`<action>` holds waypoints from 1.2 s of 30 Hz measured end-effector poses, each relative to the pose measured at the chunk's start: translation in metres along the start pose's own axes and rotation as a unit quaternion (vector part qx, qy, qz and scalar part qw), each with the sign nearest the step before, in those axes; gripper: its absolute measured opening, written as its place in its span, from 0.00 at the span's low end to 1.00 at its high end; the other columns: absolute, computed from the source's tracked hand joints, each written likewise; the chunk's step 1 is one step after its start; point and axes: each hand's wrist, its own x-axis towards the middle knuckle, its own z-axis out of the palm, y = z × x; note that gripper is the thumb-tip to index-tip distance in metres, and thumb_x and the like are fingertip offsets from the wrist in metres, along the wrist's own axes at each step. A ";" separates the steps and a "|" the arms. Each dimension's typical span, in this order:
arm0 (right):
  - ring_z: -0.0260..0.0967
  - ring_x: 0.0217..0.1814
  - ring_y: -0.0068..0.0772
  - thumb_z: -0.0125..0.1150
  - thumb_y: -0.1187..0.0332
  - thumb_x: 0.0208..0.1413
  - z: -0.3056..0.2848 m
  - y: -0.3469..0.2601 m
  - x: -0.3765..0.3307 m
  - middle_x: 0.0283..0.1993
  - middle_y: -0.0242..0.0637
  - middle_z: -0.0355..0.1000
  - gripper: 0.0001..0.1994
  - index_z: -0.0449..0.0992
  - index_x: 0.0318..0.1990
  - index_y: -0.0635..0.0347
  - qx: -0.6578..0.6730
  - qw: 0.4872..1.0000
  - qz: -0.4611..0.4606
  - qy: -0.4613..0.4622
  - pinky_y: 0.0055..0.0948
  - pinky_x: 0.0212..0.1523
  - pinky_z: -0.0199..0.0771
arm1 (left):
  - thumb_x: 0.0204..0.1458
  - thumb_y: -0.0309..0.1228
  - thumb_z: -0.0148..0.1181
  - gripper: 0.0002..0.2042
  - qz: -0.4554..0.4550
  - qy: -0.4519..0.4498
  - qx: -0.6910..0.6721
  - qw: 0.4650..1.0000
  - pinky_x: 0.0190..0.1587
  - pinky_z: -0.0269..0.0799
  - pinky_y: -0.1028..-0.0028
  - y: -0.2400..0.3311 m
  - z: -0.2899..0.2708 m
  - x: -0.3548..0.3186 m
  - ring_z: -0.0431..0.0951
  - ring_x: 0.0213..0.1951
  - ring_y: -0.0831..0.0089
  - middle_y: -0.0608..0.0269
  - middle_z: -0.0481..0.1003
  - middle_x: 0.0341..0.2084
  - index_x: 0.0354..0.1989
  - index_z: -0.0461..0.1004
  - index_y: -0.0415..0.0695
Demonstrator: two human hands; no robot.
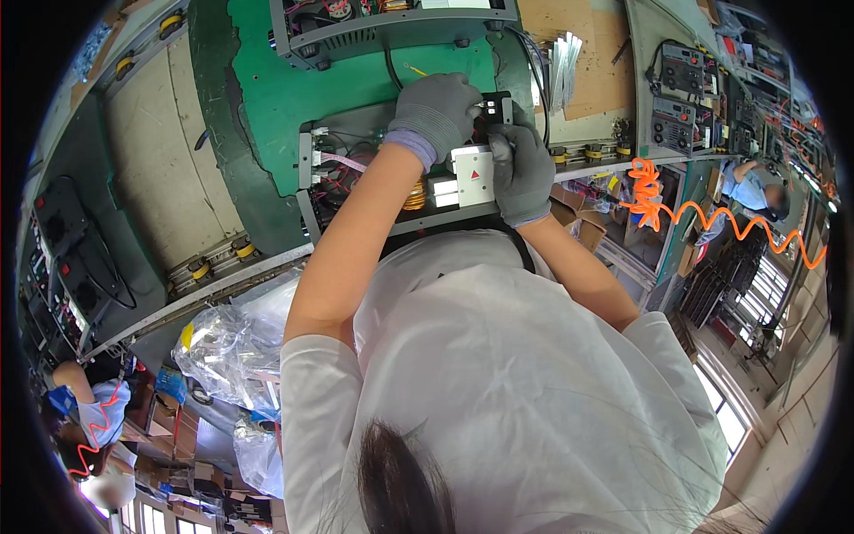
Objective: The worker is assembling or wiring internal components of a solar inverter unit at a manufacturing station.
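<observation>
In front of me an open dark device case [313,178] holds wires, a copper-wound coil [415,195] and a white metal plate [476,176] with a red triangle. My left hand [436,114], in a grey glove, reaches over the case. Its fingers curl closed beside a black part [495,108] at the far right corner; whatever they pinch is hidden. At the right end of the case, my gloved right hand [525,173] is closed round the end panel, its thumb next to the white plate. Beyond the left hand lies a thin yellow-ended piece [415,70].
Another open device [391,36] stands at the far side of the green mat [276,116]. A bundle of silvery strips [564,71] lies on cardboard to the right, with more devices [673,120] beyond. An orange coiled hose [648,191] hangs at the right; plastic-wrapped items [227,347] sit lower left.
</observation>
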 end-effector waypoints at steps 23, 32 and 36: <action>0.77 0.36 0.51 0.59 0.59 0.60 -0.014 0.010 0.004 0.45 0.43 0.77 0.10 0.77 0.43 0.52 -0.028 0.998 -0.030 -0.049 0.42 0.35 0.77 | 0.52 0.36 0.64 0.11 0.072 0.079 -0.002 0.994 0.48 0.76 0.61 0.001 -0.002 -0.010 0.77 0.44 0.61 0.65 0.78 0.38 0.44 0.82 0.54; 0.74 0.42 0.55 0.55 0.59 0.63 -0.018 -0.010 0.021 0.45 0.46 0.73 0.12 0.78 0.39 0.58 -0.095 0.993 0.055 -0.053 0.49 0.41 0.74 | 0.49 0.40 0.68 0.15 -0.040 0.003 -0.252 0.967 0.45 0.75 0.66 0.025 -0.013 -0.038 0.80 0.42 0.59 0.59 0.81 0.38 0.44 0.83 0.49; 0.72 0.48 0.55 0.57 0.60 0.61 -0.012 -0.010 0.021 0.47 0.49 0.72 0.12 0.77 0.41 0.60 -0.041 0.993 0.094 -0.053 0.48 0.46 0.73 | 0.50 0.40 0.67 0.14 -0.003 0.062 -0.288 0.956 0.45 0.75 0.65 0.007 0.011 -0.029 0.79 0.43 0.59 0.61 0.81 0.39 0.44 0.83 0.51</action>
